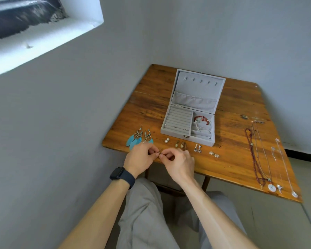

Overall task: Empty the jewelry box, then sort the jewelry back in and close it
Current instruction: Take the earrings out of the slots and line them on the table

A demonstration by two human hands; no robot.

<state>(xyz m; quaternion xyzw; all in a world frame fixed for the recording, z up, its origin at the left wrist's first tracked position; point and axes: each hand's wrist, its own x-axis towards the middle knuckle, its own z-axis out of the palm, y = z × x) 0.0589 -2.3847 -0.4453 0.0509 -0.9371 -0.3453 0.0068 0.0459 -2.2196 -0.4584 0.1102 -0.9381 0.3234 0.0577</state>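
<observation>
The grey jewelry box (176,135) stands open on the wooden table (232,108), lid upright. A red bracelet (201,118) and silver pieces lie in its right compartments; small rings sit in the ring rolls. In front of the box lie blue feather earrings (139,138), pearl studs (167,140), and several other earring pairs. My left hand (141,159) and my right hand (178,163) meet at the table's near edge, fingertips pinched together on a tiny dark piece of jewelry, too small to identify.
Several necklaces (258,155) lie stretched out along the table's right side, pendants near the front edge. Grey walls close in behind and left of the table. My knees in grey trousers are under the table's near edge.
</observation>
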